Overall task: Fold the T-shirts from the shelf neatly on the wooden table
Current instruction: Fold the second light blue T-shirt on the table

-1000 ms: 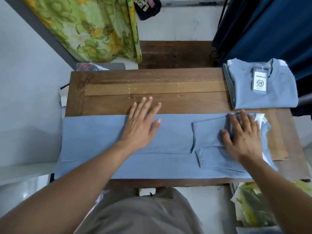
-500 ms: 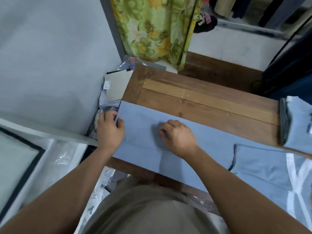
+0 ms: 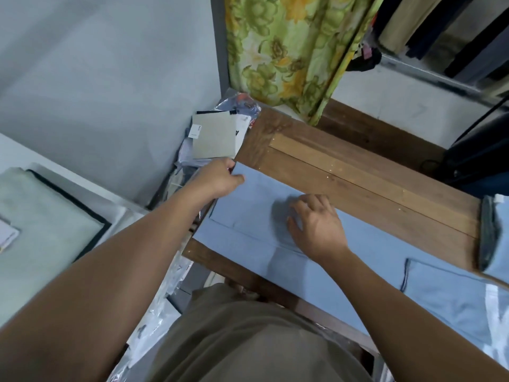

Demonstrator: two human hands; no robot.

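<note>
Both hands are on one light blue T-shirt point(image 3: 385, 249), which lies flat on the wooden table point(image 3: 358, 166) as a long narrow strip. My left hand point(image 3: 217, 179) pinches the far corner of the strip's end between the thumb and curled fingers, just where the cloth meets the table's edge. My right hand point(image 3: 316, 224) sits on the middle of the strip, fingers bent and narrow, tips down on the cloth — whether they pinch a fold under them I cannot tell.

The long axis of the shirt runs from my left fingers, under my right fingers, and on toward the near right corner of the view. The plain bottom end points to my left fingers. A folded-in sleeve point(image 3: 446, 296) with a dark seam lies well past my right wrist, so the upper part points to the right.

Beyond my left fingers, off the table, a clear plastic bag point(image 3: 242, 102) holds something coloured — what it is I cannot tell. A grey card point(image 3: 213, 136) lies just beside the bag. Far to the right of my right fingers a second T-shirt point(image 3: 500, 244), folded and of the same blue, rests on the table, cut by the edge of the view.
</note>
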